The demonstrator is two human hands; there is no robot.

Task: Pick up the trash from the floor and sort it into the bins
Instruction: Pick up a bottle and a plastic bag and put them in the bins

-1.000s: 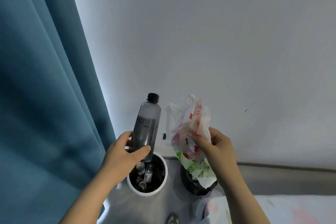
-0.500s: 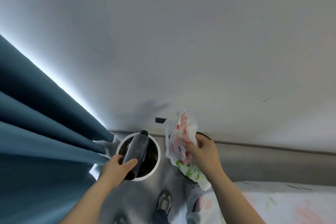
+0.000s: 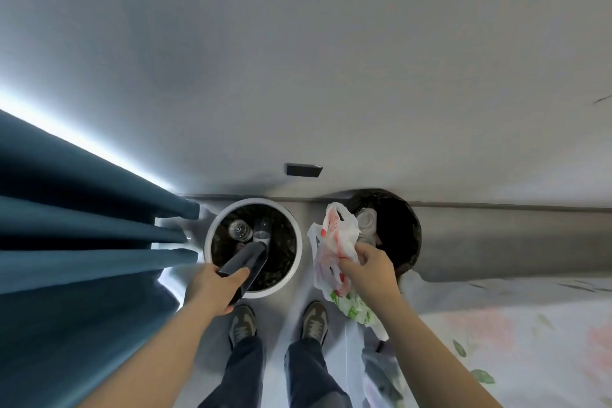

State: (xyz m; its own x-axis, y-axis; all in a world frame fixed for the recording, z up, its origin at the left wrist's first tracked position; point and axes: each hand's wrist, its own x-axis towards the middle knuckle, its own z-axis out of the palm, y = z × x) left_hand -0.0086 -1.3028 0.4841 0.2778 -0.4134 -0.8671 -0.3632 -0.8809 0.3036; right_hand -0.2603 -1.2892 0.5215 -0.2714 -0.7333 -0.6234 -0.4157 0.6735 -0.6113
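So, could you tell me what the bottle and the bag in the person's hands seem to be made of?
The bottle looks like smooth, dark-tinted clear plastic, with a soft sheen along its side. The bag looks like thin white plastic film printed in red, since it crumples and lets light through.

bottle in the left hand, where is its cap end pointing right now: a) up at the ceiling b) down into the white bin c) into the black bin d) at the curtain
b: the left hand holds the bottle tilted, cap end dipping over the white bin, where other bottles already lie.
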